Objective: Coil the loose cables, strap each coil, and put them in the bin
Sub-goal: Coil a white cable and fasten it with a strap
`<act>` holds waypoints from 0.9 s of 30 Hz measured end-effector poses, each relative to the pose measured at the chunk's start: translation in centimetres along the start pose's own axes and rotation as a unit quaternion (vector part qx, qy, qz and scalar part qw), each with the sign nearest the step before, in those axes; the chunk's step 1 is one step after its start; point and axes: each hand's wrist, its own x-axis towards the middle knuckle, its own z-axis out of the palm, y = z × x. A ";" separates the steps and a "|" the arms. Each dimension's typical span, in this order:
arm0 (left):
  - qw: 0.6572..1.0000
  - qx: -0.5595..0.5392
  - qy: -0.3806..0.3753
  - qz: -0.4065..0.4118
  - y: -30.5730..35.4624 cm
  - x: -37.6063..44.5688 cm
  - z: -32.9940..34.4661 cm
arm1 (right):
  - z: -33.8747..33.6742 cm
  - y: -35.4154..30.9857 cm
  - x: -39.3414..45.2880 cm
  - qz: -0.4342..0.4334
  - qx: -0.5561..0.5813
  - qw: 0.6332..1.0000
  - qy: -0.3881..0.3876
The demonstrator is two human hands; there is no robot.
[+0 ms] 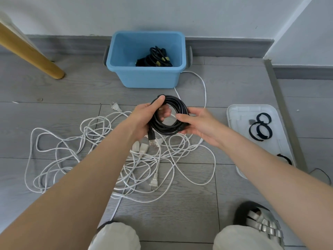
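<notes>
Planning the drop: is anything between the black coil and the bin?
Nothing visible. The black coiled cable, held in both hands, faces bare grey floor up to the open blue plastic bin; only one strapped black cable bundle lies inside.

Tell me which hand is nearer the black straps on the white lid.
Right. The right hand holds the black coil's side that faces the straps on the lid; the left hand grips the coil's far side.

Home room: wood-look floor (pixel 54 109), skirting board (pixel 225 46)
</notes>
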 end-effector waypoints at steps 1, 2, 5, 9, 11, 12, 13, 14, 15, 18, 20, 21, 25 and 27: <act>1.000 0.029 0.003 -0.009 0.3 0.1 -0.3 | 0.0 0.1 0.2 -0.003 0.005 1.000 0.018; 0.998 0.059 0.010 -0.015 0.6 0.1 -0.7 | 0.1 0.0 0.3 -0.003 0.014 0.999 0.040; 0.994 0.079 0.071 -0.008 1.5 0.2 -2.2 | -0.1 -0.5 1.1 -0.012 0.050 0.989 0.140; 0.991 0.042 0.127 -0.001 2.4 0.0 -3.8 | 0.4 -3.1 2.8 -0.031 0.079 0.972 0.219; 0.993 0.055 0.103 -0.004 2.5 -0.1 -4.0 | 1.3 -5.1 3.9 -0.038 0.090 0.972 0.215; 0.994 0.064 0.092 -0.001 2.7 -0.2 -4.2 | 2.0 -6.3 4.6 -0.044 0.095 0.973 0.206; 0.994 0.072 0.087 0.003 2.8 -0.2 -4.3 | 2.7 -7.5 5.4 -0.050 0.102 0.974 0.198; 0.993 0.072 0.091 0.009 2.9 -0.2 -4.5 | 3.6 -8.9 6.0 -0.058 0.111 0.974 0.190; 0.993 0.065 0.098 0.012 3.0 -0.1 -4.6 | 4.4 -10.3 6.7 -0.066 0.117 0.974 0.183; 0.993 0.044 0.107 0.013 3.0 -0.1 -5.2 | 6.2 -13.4 8.4 -0.044 0.154 0.979 0.124; 0.993 0.031 0.115 0.004 3.0 -0.2 -6.0 | 6.9 -14.1 9.1 0.010 0.142 0.986 0.082; 0.992 0.021 0.122 -0.003 2.9 -0.2 -6.4 | 7.1 -14.0 9.3 0.027 0.124 0.989 0.074; 0.990 -0.008 0.136 -0.029 2.1 -0.7 -7.8 | 6.9 -12.2 9.3 0.058 0.002 0.995 0.079; 0.991 0.010 0.130 -0.038 1.6 -0.9 -7.8 | 6.3 -10.9 8.5 0.066 -0.068 0.993 0.076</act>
